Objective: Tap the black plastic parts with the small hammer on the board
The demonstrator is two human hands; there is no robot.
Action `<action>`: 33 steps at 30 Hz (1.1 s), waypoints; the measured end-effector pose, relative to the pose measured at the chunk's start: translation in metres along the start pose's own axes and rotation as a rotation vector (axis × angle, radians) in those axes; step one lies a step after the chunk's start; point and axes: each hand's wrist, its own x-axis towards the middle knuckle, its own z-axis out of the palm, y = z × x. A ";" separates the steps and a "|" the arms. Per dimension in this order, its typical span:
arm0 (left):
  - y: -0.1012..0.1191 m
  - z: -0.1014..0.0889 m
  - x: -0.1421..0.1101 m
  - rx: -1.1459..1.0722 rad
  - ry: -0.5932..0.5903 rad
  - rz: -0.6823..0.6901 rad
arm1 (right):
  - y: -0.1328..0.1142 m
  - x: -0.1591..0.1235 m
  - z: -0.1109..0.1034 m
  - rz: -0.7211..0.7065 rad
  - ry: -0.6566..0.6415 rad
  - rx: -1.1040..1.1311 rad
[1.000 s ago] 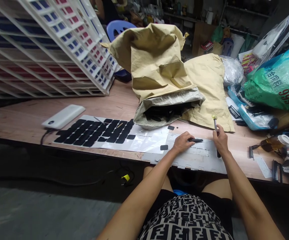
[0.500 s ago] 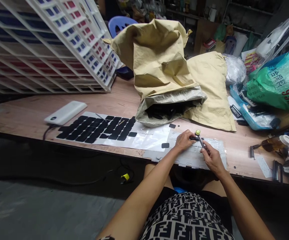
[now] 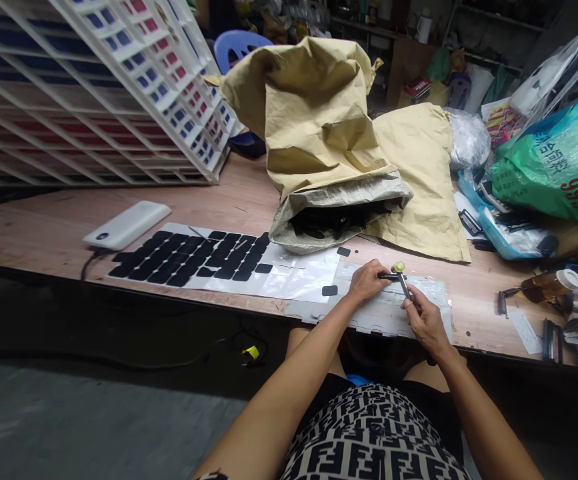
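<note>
My left hand rests at the work mat's far side, fingers closed on a small dark strip-like part whose kind I cannot make out. In my right hand is a small hammer with a metal shaft and a round yellowish head. The hammer's head is just over the dark part; whether they touch I cannot tell. Beneath both hands lies a clear, greyish mat at the table's front edge. Left of it, a white sheet carries rows of black rounded pieces.
An open tan sack with dark items inside stands behind my hands, another sack beside it. A white power bank and a white plastic basket are at left. At right are a brown bottle and a green bag.
The hammer's head has shifted slightly to the right and down over the dark part. My left hand keeps its hold in nearly the same place.
</note>
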 end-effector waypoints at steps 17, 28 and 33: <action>-0.001 0.000 0.001 -0.017 -0.001 -0.016 | 0.014 -0.001 -0.003 0.102 0.019 0.007; -0.005 0.002 0.000 -0.004 -0.005 0.010 | 0.050 0.103 -0.034 0.093 0.380 -0.365; -0.005 0.001 0.003 -0.011 -0.018 0.012 | 0.080 0.127 -0.029 0.139 0.428 -0.569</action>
